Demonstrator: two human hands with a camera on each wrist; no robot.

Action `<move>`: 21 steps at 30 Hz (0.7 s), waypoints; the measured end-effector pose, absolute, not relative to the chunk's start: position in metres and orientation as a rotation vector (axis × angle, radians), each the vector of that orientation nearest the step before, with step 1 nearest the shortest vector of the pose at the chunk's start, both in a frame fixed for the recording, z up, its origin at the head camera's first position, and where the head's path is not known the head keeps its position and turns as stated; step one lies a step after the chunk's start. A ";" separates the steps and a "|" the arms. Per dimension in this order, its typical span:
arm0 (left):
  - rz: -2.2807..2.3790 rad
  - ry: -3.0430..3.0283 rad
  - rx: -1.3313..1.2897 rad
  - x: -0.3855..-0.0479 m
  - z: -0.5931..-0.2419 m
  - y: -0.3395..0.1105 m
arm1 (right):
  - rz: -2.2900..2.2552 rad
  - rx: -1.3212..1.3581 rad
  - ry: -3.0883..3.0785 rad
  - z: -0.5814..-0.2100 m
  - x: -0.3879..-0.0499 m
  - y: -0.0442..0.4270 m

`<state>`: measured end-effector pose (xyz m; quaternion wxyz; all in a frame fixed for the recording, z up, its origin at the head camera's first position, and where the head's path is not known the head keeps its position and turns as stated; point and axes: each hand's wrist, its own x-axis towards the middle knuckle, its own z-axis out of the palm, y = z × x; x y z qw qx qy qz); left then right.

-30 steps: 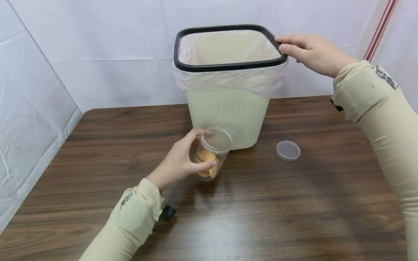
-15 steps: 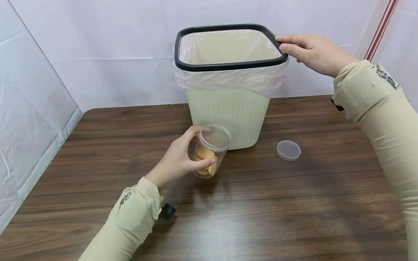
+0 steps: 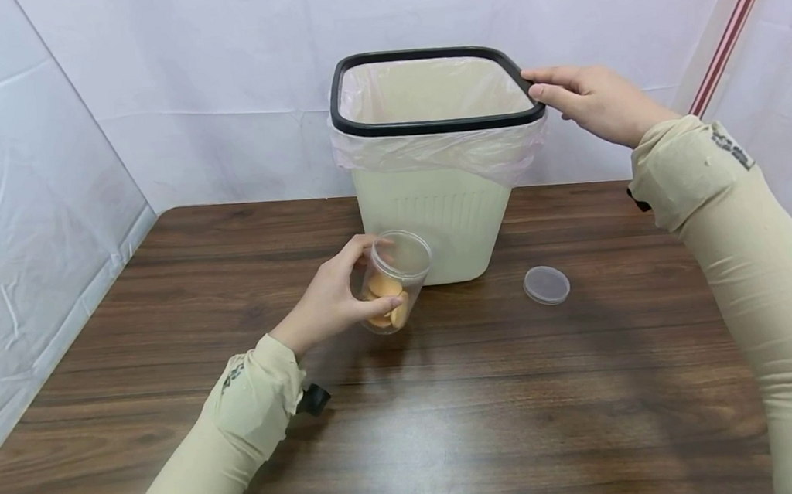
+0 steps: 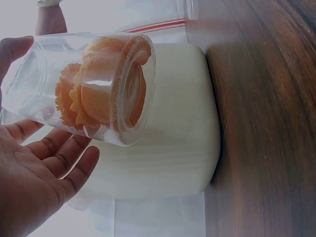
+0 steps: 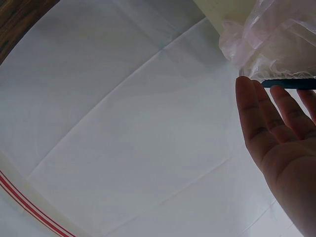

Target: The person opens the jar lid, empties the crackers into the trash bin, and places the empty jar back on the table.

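Observation:
The left hand (image 3: 333,294) grips a clear, lidless jar (image 3: 404,266), thumb on the near side and fingers behind it. Several orange-yellow, round biscuits (image 4: 101,86) with scalloped edges lie at the jar's bottom end. The jar leans in front of a pale green bin (image 3: 435,205), its mouth up and toward the right. A thin pinkish bag (image 3: 444,150) lines the bin and hangs over its outside under a black rim (image 3: 438,126). The right hand (image 3: 594,99) rests its fingertips on the rim's right side, fingers fairly straight, as the right wrist view (image 5: 281,128) also shows.
A round translucent lid (image 3: 546,285) lies on the dark wooden table (image 3: 520,408), right of the bin's base. White sheeting (image 3: 216,90) hangs behind the table and on both sides, with a red stripe at the right. The bin stands near the table's back edge.
The left hand and the jar have moved slightly up and to the left in the head view. The right hand, the bin and the lid have stayed in place.

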<state>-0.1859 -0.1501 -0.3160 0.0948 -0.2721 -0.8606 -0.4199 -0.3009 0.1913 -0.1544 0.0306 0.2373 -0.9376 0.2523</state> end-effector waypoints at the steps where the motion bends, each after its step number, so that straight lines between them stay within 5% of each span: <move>1: -1.246 -2.551 -0.803 -0.186 -0.315 -0.151 | 0.786 0.733 -2.889 -0.154 -0.301 0.191; 21: -1.244 -2.470 -0.759 -0.187 -0.303 -0.164 | 0.790 0.721 -2.885 -0.156 -0.299 0.193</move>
